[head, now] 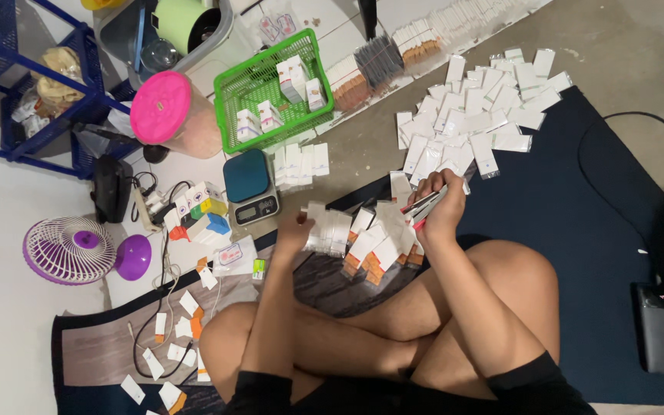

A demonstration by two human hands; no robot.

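I'm sat cross-legged on the dark mat [578,230], mid-run w/ small white cartons. My left hand [295,230] has its fingers closed round a row of white packs [326,230], held just above the fan of orange-ended cartons [378,250] lying betw my hands. My right hand [441,206] is clamped on a slim carton [423,206] w/ a red edge, thumb over the top, tilted toward the fan. So the step in hand looks like gathering or stacking single cartons into a bundle, prob a long way from finished, since a big loose pile of white sleeves [474,115] lies beyond my right hand on the floor. Next move, I reckon, calls for lining the slim carton's end up w/ the fan or the row in my left hand w/o knocking the others askew, and keeping my left grip firm so the row doesn't splay. Near my left: a small scale [249,186] w/ a few packs just beside it, a green basket [270,84] w/ more boxes in it, a pink-lidded tub [169,111], a small fan [71,250] well off to the side
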